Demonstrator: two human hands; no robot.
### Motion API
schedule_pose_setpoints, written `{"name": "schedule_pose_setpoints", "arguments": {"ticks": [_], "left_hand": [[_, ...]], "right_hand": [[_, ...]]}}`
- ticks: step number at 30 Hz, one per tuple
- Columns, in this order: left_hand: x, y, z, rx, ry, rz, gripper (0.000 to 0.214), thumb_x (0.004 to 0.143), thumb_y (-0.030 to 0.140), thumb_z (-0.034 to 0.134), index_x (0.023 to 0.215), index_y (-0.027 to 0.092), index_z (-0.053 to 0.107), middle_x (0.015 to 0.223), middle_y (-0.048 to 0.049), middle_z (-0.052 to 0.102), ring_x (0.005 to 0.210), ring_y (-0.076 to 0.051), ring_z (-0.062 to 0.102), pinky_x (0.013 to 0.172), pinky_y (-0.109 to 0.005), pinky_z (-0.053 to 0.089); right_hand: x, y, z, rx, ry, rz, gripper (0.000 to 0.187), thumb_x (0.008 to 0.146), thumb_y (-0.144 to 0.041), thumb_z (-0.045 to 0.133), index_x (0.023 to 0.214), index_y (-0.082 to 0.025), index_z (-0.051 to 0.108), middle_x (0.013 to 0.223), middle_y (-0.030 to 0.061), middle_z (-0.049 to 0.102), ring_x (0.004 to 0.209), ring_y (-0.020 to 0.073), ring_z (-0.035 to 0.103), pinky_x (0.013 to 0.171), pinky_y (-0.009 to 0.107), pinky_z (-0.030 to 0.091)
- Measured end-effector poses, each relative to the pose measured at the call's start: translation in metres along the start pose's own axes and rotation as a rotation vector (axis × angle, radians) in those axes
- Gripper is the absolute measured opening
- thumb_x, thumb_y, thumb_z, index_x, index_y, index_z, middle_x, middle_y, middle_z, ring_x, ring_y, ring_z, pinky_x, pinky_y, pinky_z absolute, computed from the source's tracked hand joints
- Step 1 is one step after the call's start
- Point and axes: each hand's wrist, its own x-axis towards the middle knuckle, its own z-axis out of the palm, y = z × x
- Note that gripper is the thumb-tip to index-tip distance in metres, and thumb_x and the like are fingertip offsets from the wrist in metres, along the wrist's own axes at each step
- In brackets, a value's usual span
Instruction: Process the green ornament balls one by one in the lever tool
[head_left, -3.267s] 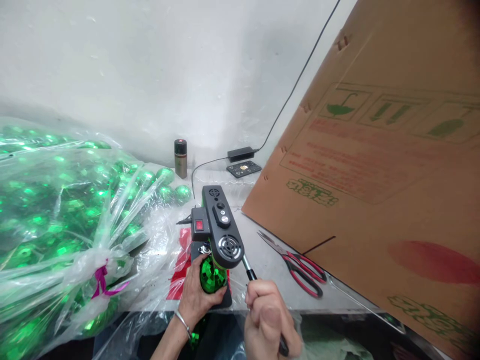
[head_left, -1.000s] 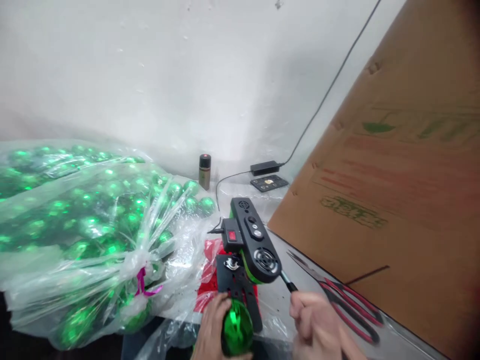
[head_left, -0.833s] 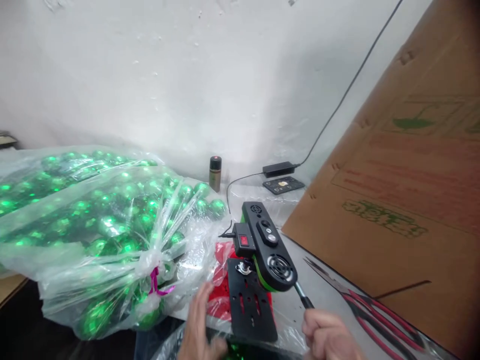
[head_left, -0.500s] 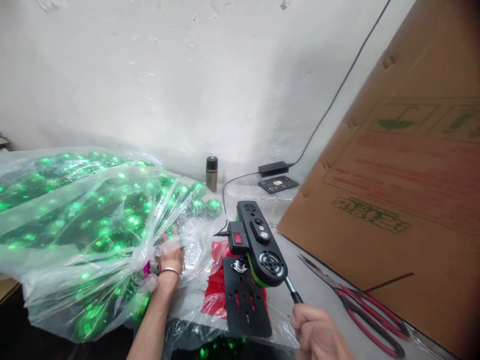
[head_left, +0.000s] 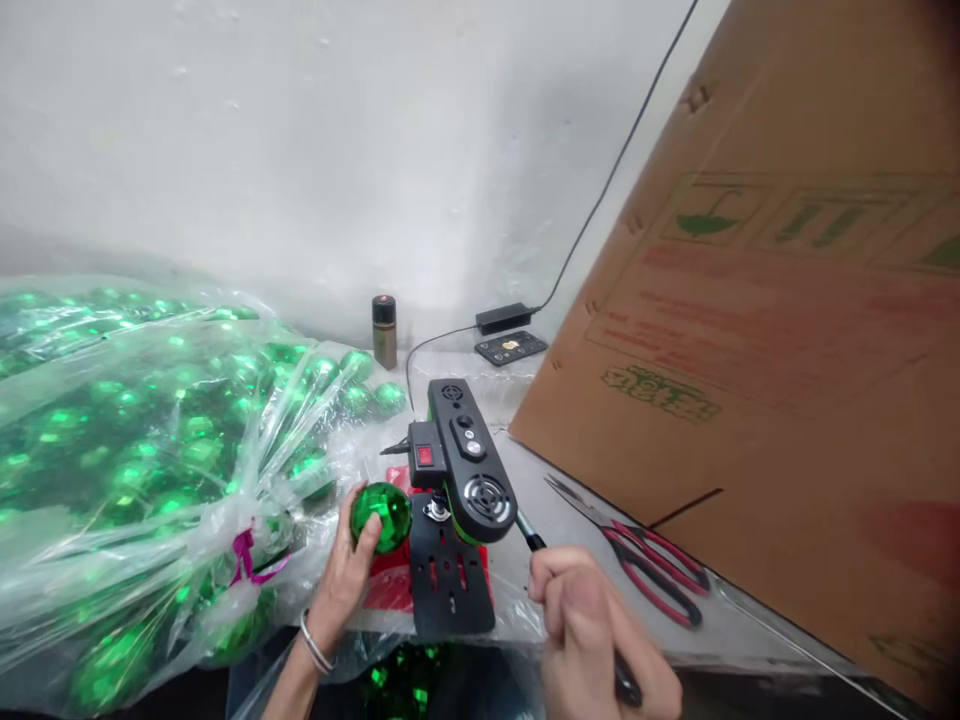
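My left hand grips a shiny green faceted bauble, thumb across its front. The bauble is at the left side of a black machine with round vents and a red switch. Under the machine is a slotted black plate over red material. My right hand is closed around a black-handled tool with a metal shaft. The shaft's tip is hidden behind the machine's lower right end. To the left lies a clear plastic bag of green baubles, tied with a magenta strip.
Red-and-black scissors lie on the table at right, beside a large leaning cardboard box. Toward the wall are a dark-capped bottle, a black power adapter with its cable, and a black phone-like slab. More green baubles show below the table edge.
My left hand has come away from the bag and now holds a green bauble beside the machine. My right hand keeps hold of the tool. The view has shifted right.
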Motion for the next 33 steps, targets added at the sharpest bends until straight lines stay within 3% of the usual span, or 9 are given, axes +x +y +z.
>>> {"name": "schedule_pose_setpoints", "arguments": {"ticks": [3,6,11,14,19,26,33], "left_hand": [[-0.019,0.001,0.017,0.005,-0.108,-0.026,0.076,0.098,0.063,0.074,0.16,0.022,0.06,0.165,-0.0196,0.068,0.155,-0.043,0.065,0.129,-0.061,0.053],[-0.033,-0.003,0.036,0.075,-0.126,0.076,0.073,0.089,0.049,0.084,0.155,0.023,0.064,0.156,-0.0189,0.075,0.147,-0.044,0.071,0.127,-0.065,0.056],[-0.047,-0.016,0.062,0.184,-0.027,0.303,0.07,0.086,0.036,0.087,0.15,0.021,0.064,0.146,-0.0202,0.077,0.138,-0.045,0.074,0.117,-0.068,0.062],[-0.05,-0.02,0.073,0.212,0.051,0.348,0.069,0.087,0.033,0.086,0.15,0.021,0.062,0.146,-0.0206,0.074,0.139,-0.044,0.073,0.118,-0.069,0.062],[-0.054,-0.02,0.078,0.153,0.044,0.293,0.067,0.092,0.031,0.08,0.153,0.022,0.057,0.153,-0.0211,0.067,0.146,-0.042,0.07,0.118,-0.065,0.063],[-0.055,-0.013,0.082,0.114,-0.078,0.254,0.069,0.085,0.024,0.083,0.151,0.024,0.064,0.158,-0.0199,0.065,0.152,-0.044,0.065,0.125,-0.068,0.057],[-0.047,-0.002,0.089,-0.033,-0.139,0.127,0.071,0.079,0.043,0.093,0.143,0.022,0.07,0.159,-0.0206,0.067,0.15,-0.046,0.066,0.126,-0.07,0.055]], "right_hand": [[0.002,-0.001,0.0,-0.002,-0.016,0.009,0.048,0.115,-0.01,0.056,0.068,-0.021,0.051,0.06,-0.0056,0.049,0.054,0.0091,0.054,0.053,0.025,0.039],[0.001,-0.001,-0.002,-0.011,-0.036,-0.004,0.045,0.114,-0.007,0.054,0.071,-0.021,0.051,0.062,-0.0054,0.05,0.055,0.0089,0.054,0.054,0.025,0.04],[0.002,-0.004,-0.003,-0.039,-0.039,-0.024,0.045,0.114,-0.007,0.053,0.072,-0.021,0.049,0.062,-0.0059,0.046,0.054,0.0084,0.051,0.051,0.024,0.038],[0.002,-0.005,-0.002,-0.031,-0.03,-0.029,0.047,0.114,-0.009,0.053,0.07,-0.022,0.046,0.06,-0.0065,0.041,0.054,0.0091,0.051,0.051,0.024,0.039],[0.0,-0.005,-0.003,-0.042,-0.05,-0.023,0.046,0.114,-0.007,0.052,0.071,-0.022,0.046,0.06,-0.0065,0.043,0.055,0.0084,0.053,0.052,0.022,0.04],[-0.002,-0.001,-0.006,-0.039,-0.059,-0.026,0.042,0.11,-0.001,0.051,0.073,-0.022,0.051,0.063,-0.005,0.049,0.054,0.0095,0.053,0.052,0.025,0.04],[0.001,-0.004,-0.005,-0.047,-0.053,-0.02,0.044,0.113,-0.006,0.051,0.071,-0.022,0.049,0.06,-0.0058,0.047,0.053,0.0097,0.053,0.051,0.024,0.039]]}}
